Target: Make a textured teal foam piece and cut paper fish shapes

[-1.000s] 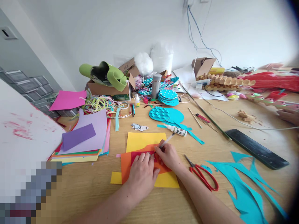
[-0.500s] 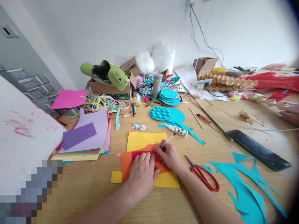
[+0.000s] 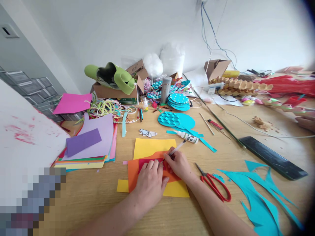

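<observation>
Right hand pinches the pen low, I judge for fine control over the red paper, which lies on the orange sheet. I see the left hand resting flat across both, thumb spread, likely so neither slips.

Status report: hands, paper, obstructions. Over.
Left hand on red paper, orange sheet beneath. Right hand: pen in grip. Scissors off the papers, not blocking.
</observation>
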`<state>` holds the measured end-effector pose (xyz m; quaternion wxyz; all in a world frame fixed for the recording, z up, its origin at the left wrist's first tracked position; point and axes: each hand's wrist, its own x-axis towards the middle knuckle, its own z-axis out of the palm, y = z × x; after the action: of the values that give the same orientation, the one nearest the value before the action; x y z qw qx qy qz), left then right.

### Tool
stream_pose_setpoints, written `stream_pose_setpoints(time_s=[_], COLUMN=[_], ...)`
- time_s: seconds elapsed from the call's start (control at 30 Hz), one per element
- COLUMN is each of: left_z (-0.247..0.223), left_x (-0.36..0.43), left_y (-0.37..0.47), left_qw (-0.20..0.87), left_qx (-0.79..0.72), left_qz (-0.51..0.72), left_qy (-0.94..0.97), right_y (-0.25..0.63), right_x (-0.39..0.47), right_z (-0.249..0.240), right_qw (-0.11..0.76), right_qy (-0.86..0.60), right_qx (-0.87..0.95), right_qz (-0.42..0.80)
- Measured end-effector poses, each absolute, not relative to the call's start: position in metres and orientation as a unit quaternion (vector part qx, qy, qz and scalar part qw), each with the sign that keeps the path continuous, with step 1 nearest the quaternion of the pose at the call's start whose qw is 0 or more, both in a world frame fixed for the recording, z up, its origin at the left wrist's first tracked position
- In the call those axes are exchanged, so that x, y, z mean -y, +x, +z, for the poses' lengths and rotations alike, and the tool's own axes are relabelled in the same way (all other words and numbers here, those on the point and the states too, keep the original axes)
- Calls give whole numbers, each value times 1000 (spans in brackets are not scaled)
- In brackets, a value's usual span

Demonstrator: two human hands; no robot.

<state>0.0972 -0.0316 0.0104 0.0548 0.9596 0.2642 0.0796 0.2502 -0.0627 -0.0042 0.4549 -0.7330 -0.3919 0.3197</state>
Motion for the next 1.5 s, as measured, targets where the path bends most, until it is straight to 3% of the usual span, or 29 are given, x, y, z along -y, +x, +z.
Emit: stream_pose_setpoints(time_s=[0.87,1.5], left_z=[8,9], left_x=[29,29], left_y=[94,93], left_qw=[63,57], left_qx=[-257,-250], left_qz=[91,95], left_qy=[960,962], right_y=[251,248], right_x=[64,65], right_z=[-3,-3], right_qw=[440,434], right_qy=[-744,-749], right_qx=[462,460], right_qz=[198,199])
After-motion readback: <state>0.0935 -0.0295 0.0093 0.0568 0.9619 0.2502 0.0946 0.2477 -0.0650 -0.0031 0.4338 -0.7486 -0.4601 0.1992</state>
